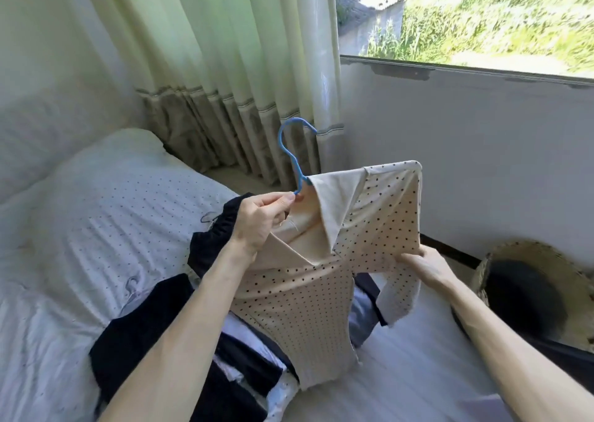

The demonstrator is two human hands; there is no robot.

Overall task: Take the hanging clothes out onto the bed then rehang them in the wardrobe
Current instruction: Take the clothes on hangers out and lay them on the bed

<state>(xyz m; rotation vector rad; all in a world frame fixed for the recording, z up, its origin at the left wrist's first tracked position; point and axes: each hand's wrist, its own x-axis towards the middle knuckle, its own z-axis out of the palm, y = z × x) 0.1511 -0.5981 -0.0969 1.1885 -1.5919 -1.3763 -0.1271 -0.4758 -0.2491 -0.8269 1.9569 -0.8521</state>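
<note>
Blue hanger (299, 174) apparently pinched by raised left hand (257, 222).

Ahead of me a wide glass window (482, 13) lets in bright daylight. Through it I see sunlit green plants (514, 26) and a grey concrete roof (376, 13). Left of it hangs a pale green pleated curtain (205, 52) with a grey-brown patterned band near its foot, dropping just behind my bed (112, 203), which is covered in a white sheet with small dark dots. Below the window runs a plain white wall (466, 151) with a dark skirting board (450, 249). A round woven straw basket (520, 248) sits low at my right.
</note>
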